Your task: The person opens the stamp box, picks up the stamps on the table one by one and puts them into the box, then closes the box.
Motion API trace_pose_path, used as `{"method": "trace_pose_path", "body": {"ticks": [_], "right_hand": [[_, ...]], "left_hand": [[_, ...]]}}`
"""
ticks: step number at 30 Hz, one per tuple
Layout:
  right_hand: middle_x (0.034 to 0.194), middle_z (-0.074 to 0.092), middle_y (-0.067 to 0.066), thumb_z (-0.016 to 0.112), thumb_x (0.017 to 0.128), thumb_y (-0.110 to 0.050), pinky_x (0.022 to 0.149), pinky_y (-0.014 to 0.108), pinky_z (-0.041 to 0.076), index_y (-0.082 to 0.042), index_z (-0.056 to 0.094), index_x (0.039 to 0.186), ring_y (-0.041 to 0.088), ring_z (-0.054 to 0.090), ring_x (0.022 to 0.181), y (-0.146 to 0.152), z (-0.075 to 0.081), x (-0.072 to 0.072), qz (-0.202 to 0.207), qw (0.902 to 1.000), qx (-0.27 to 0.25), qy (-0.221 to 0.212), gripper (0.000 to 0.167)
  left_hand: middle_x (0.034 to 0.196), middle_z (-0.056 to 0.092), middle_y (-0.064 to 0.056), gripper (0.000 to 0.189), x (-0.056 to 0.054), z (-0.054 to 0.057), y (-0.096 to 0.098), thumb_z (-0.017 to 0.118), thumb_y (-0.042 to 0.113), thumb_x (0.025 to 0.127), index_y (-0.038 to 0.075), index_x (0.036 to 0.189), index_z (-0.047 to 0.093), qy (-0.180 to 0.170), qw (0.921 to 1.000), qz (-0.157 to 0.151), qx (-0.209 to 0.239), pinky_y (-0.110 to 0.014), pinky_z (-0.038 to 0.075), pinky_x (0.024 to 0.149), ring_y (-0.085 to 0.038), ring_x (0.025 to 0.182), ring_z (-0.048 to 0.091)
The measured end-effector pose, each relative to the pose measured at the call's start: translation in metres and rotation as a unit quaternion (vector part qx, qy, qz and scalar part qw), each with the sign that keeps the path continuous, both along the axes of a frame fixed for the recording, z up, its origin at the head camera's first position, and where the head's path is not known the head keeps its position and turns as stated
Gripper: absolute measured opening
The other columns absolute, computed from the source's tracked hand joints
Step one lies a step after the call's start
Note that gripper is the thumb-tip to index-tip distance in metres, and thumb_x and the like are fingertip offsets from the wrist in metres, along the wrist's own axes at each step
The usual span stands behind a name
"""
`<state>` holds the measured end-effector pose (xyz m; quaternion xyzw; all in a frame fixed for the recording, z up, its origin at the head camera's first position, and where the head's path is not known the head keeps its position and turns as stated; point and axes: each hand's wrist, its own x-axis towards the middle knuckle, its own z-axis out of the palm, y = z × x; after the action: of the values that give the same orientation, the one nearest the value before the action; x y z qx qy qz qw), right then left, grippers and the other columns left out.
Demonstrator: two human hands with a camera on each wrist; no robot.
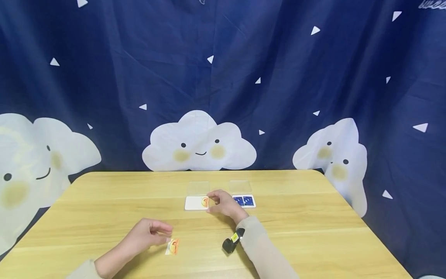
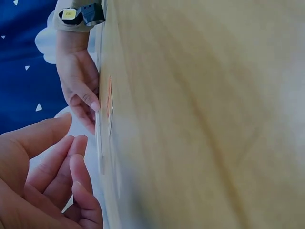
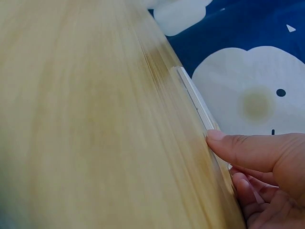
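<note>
My right hand [image 1: 226, 204] grips the right end of a flat white case [image 1: 193, 203], thumb on its near side and fingertips at its far side. At that end of the case lies a small card with an orange and yellow print [image 1: 204, 202]. In the right wrist view the thumb [image 3: 233, 143] presses at the case's end. My left hand [image 1: 148, 234] hovers low over the table, fingers loosely bent and nothing between them. Just beside its thumb a similar orange and yellow card [image 1: 173, 247] lies flat on the wood.
Right of my right hand sits a second white case with blue cards [image 1: 248, 200], partly behind the hand. Clear lids [image 1: 239, 186] lie behind both cases. The wooden table [image 1: 303, 240] ends at a dark blue curtain [image 1: 278, 97] with printed clouds. A black wrist camera [image 1: 230, 245] is strapped to the right wrist.
</note>
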<state>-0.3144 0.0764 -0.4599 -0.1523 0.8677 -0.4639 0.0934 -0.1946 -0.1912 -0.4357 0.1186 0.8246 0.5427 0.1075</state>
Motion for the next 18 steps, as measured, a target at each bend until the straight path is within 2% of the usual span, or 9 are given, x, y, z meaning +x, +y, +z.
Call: {"method": "trace_pose_path", "body": {"ticks": [7, 14, 18], "right_hand": [[0.117, 0.06, 0.011, 0.08, 0.071, -0.008, 0.095, 0.044, 0.043, -0.006, 0.061, 0.119, 0.027, 0.054, 0.106, -0.0001, -0.0015, -0.0003, 0.001, 1.0, -0.005, 0.002, 0.052], [0.117, 0.059, 0.011, 0.08, 0.071, -0.007, 0.095, 0.044, 0.043, -0.005, 0.061, 0.119, 0.028, 0.054, 0.106, 0.0002, -0.0027, -0.0006, 0.001, 1.0, -0.007, 0.005, 0.052], [0.118, 0.059, 0.011, 0.08, 0.071, -0.009, 0.096, 0.044, 0.042, -0.006, 0.061, 0.12, 0.028, 0.054, 0.107, -0.0001, -0.001, -0.0006, -0.001, 1.0, -0.003, 0.003, 0.052]], "left_hand": [[0.101, 0.069, -0.016, 0.038, 0.0003, -0.0068, -0.0034, 0.08, 0.006, 0.067, -0.005, 0.101, 0.067, 0.005, 0.9995, -0.019, -0.024, -0.021, 0.047, 0.069, -0.02, 0.086, 0.061], [0.103, 0.068, -0.014, 0.036, 0.0, -0.0082, -0.0032, 0.081, 0.005, 0.065, -0.002, 0.098, 0.069, 0.007, 0.9987, -0.014, -0.048, -0.022, 0.044, 0.064, -0.013, 0.071, 0.05], [0.097, 0.067, -0.01, 0.034, 0.0003, -0.0083, -0.0013, 0.082, 0.004, 0.065, 0.0, 0.096, 0.069, 0.008, 0.9983, -0.007, -0.058, -0.022, 0.042, 0.054, -0.01, 0.061, 0.045]]}}
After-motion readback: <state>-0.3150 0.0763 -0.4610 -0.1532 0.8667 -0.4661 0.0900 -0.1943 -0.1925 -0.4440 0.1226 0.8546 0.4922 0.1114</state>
